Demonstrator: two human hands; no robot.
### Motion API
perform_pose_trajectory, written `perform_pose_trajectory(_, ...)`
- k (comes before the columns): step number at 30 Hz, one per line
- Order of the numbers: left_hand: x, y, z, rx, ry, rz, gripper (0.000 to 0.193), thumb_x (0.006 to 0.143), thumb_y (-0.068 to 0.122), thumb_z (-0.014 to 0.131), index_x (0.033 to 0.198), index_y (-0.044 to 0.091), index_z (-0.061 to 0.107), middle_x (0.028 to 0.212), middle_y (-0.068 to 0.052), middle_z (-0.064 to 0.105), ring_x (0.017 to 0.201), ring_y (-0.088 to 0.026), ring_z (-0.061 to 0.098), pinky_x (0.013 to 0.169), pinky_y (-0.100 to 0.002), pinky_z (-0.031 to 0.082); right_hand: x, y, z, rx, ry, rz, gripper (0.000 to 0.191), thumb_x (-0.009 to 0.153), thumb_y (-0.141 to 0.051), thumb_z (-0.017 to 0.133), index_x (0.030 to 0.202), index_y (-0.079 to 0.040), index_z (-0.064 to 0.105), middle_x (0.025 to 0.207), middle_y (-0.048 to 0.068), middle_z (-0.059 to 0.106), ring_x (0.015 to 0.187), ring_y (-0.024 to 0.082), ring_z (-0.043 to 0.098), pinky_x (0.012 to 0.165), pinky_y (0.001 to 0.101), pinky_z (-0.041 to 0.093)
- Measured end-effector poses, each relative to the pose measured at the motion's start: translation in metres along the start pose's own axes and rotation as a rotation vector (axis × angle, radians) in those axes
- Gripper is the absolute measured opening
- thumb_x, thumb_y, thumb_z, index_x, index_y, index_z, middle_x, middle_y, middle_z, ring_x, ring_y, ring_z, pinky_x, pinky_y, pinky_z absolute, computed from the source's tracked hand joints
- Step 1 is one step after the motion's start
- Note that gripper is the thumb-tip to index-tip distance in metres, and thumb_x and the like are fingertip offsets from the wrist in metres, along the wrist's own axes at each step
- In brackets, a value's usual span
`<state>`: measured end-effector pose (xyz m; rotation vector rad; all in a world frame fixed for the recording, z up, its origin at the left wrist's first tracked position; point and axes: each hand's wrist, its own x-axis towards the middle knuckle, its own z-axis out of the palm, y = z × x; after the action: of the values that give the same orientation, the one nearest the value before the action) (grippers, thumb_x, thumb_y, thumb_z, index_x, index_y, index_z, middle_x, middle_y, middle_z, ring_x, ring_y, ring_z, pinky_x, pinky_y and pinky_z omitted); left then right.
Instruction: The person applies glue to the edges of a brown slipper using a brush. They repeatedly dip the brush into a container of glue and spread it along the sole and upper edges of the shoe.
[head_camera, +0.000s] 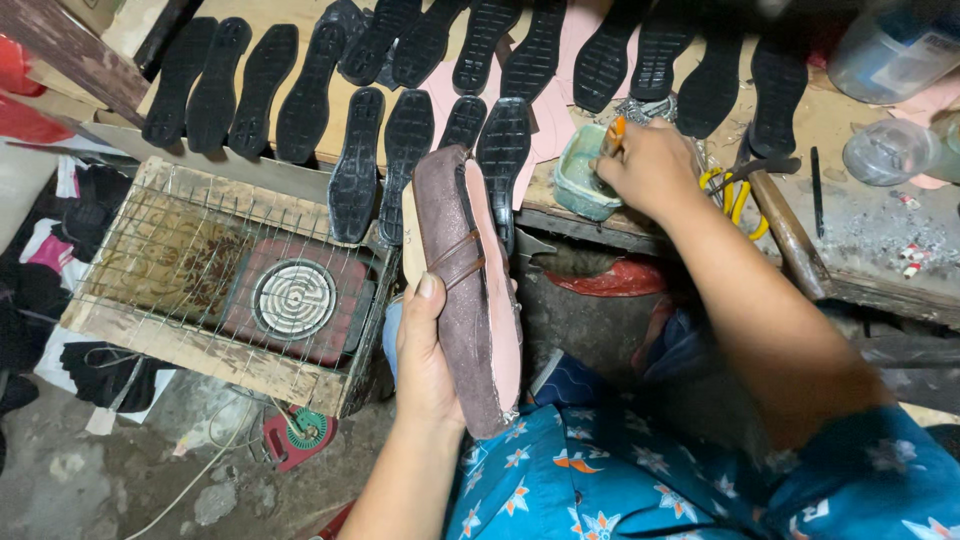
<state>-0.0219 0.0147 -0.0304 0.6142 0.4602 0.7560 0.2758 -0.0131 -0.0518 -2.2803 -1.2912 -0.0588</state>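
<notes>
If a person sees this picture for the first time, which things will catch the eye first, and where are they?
In the centre, the left hand holds up a brown shoe upper with a pale pink insole facing right. Above it, the right hand dips an orange-handled tool into a small greenish pot at the bench edge. Rows of black shoe soles lie across the top, and a round heater coil sits in a wire-covered wooden box at the left.

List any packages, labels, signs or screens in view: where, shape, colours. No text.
Clear plastic bottle, top right on the workbench: rounded, translucent bluish, with a pale label partly cut off by the frame.
Clear plastic cup, just below the bottle: round, transparent, unlabelled.
Small glue pot, under the right hand: pale green, smeared, no label visible.
No signs or screens.
</notes>
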Motion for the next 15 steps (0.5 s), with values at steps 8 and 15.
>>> perform_pose_trajectory(8, 0.001, 0.002, 0.0, -0.016, 0.012, -0.035, 0.057, 0.1, 0.042, 0.06, 0.134, -0.003, 0.058, 0.111, -0.022, 0.071, 0.093, -0.028, 0.07, 0.082, -0.039, 0.059, -0.015, 0.012, -0.015, 0.47, 0.278, 0.035, 0.028, 0.1, -0.028, 0.078, 0.103, -0.001, 0.07, 0.092, 0.01, 0.075, 0.084, 0.02, 0.072, 0.076, 0.0324, 0.055)
perform_pose_trajectory(15, 0.001, 0.001, 0.002, -0.217, -0.081, -0.098, 0.058, 0.096, 0.039, 0.064, 0.14, 0.002, 0.055, 0.12, -0.02, 0.068, 0.105, -0.03, 0.069, 0.093, -0.041, 0.057, -0.051, 0.026, -0.027, 0.538, 0.22, 0.08, 0.021, 0.104, -0.022, 0.07, 0.106, 0.0, 0.069, 0.09, 0.007, 0.074, 0.081, 0.013, 0.071, 0.073, 0.0279, 0.055)
